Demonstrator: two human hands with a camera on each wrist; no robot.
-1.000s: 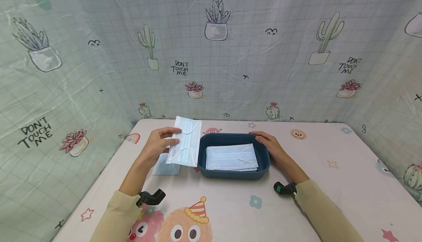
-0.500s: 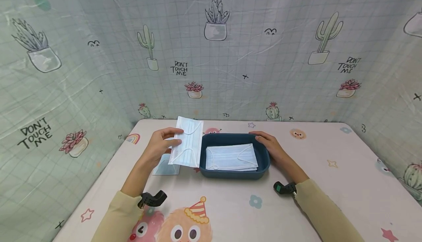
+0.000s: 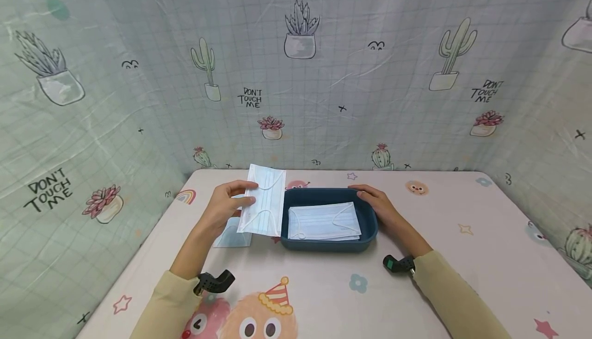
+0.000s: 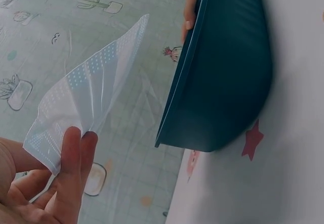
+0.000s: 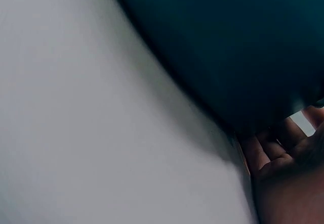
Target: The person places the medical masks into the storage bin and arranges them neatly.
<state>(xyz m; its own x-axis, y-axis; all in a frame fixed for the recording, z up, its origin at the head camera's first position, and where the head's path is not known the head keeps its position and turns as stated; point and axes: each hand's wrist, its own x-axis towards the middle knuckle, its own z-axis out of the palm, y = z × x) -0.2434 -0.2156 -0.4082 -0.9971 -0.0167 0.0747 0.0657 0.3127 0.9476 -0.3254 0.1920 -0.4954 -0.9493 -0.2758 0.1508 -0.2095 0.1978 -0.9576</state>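
Note:
In the head view my left hand pinches a light blue face mask between thumb and fingers. The mask is held up on end, its white ear loops showing, beside the left end of a dark blue plastic box. Inside that box lies a small stack of face masks. Across the box, my right hand grips the right end by the rim. In the left wrist view the pinched mask looks bent, apart from the box. The right wrist view shows curled fingers against the box's outer wall.
Another light blue mask lies on the table, partly behind the left hand and the held mask. The pale tabletop carries cartoon prints. A patterned curtain rises behind the table and along both sides.
My left hand has shifted slightly to the right with the mask, towards the box, and then nearly stopped. The right hand and the box stay in place.

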